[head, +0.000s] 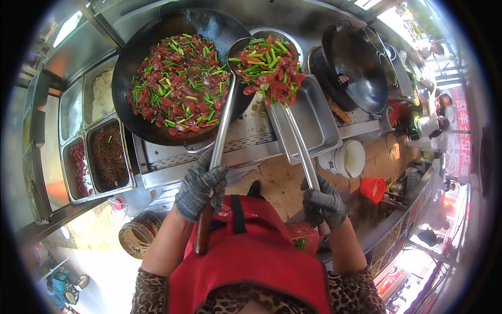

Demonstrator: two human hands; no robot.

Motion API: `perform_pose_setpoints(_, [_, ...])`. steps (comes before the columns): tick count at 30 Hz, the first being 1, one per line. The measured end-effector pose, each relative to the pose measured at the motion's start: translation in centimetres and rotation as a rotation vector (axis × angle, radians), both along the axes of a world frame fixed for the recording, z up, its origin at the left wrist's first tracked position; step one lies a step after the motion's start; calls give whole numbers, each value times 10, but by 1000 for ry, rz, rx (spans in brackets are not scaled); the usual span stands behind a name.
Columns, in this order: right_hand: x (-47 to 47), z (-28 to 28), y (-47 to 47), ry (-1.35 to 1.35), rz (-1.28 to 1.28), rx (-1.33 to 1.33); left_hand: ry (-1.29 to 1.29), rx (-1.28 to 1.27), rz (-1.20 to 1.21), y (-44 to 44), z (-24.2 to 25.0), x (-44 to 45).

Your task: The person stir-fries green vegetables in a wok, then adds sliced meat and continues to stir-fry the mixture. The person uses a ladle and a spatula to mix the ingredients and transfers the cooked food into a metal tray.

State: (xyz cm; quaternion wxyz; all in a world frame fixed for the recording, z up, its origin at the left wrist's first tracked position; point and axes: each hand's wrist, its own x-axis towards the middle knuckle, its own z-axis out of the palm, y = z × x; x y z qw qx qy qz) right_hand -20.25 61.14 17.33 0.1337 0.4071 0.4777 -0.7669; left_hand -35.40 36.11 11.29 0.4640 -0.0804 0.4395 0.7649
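My gloved left hand (201, 186) grips a long metal-handled ladle (224, 121) with a wooden end. Its round bowl is raised beside the wok. In my gloved right hand (324, 202) is a second long metal-handled utensil (299, 135); food hides its head. A heap of sliced red meat with green stalks (272, 66) rests at the heads of both tools, above a corner of a steel tray (315, 114). More of the same mix (178, 84) fills the middle of a large black wok (211, 23) at left. The meat looks like cured sausage.
Steel pans (108, 155) of dark crumbs, red bits and pale paste stand at left. A second wok (355, 70) sits tilted at right, with a bamboo brush (338, 110) nearby. Below are a white bucket (353, 159), a red bucket (372, 189) and a tin (140, 233). People (429, 123) are farther right.
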Motion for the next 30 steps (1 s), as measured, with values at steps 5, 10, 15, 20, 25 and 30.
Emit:
perform_pose_setpoints(5, [66,-23,74,-48,114,188,113,-124,-87,83,-43,57])
perform_pose_setpoints(10, [147,-160,141,-153,740,1547,489,-495,-202,138,-109,89])
perform_pose_setpoints(15, [164,-197,138,-451,591,1501,666,-582,-188,137,-129,98])
perform_pose_setpoints(20, [182,-258,144,3,270,1449,423,-436,-175,104,-51,72])
perform_pose_setpoints(25, [41,-150,91,22,124,705,299,-404,7,20,-9,30])
perform_pose_setpoints(30, [-169,-111,65,-58,801,1538,929,-1179,18,-80,-53,-56])
